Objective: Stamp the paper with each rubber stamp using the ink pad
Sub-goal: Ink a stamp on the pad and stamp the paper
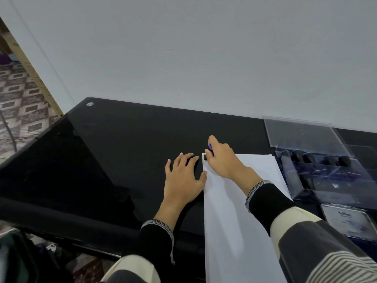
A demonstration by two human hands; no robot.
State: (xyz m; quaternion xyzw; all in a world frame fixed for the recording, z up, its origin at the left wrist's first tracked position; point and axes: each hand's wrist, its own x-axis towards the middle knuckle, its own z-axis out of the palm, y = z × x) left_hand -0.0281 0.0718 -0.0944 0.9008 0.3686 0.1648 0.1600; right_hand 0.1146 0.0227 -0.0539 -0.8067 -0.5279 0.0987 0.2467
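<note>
a: right hand (221, 160) is down at the far left corner of the paper (234, 201), fingers curled tight round a small stamp (210, 149). purple top poking out above the knuckles, dark base sitting on the sheet.

b: and the left hand (183, 176)?

a: flat on the black table (112, 150), fingers spread and straight, holding nothing. it's just beside the paper's left edge, thumb touching that edge.

b: is the stamp pressed right into the page?

a: the base meets the paper at the very corner, upright as far as i can see. most of it is hidden by the fingers.

b: where are the other stamps?

a: over on the right, in a clear box (326, 176) with its lid tipped up at the back. several dark stamps (310, 157) lined up in the compartments, hard to count through the plastic.

b: ink pad?

a: the pad (346, 221) sits nearer than the box, at the right edge, close to the right sleeve (269, 201). pale label on top, print too small to read properly. i can't tell if it's open or closed.

b: any marks on the sheet?

a: the visible part looks plain white.
</note>
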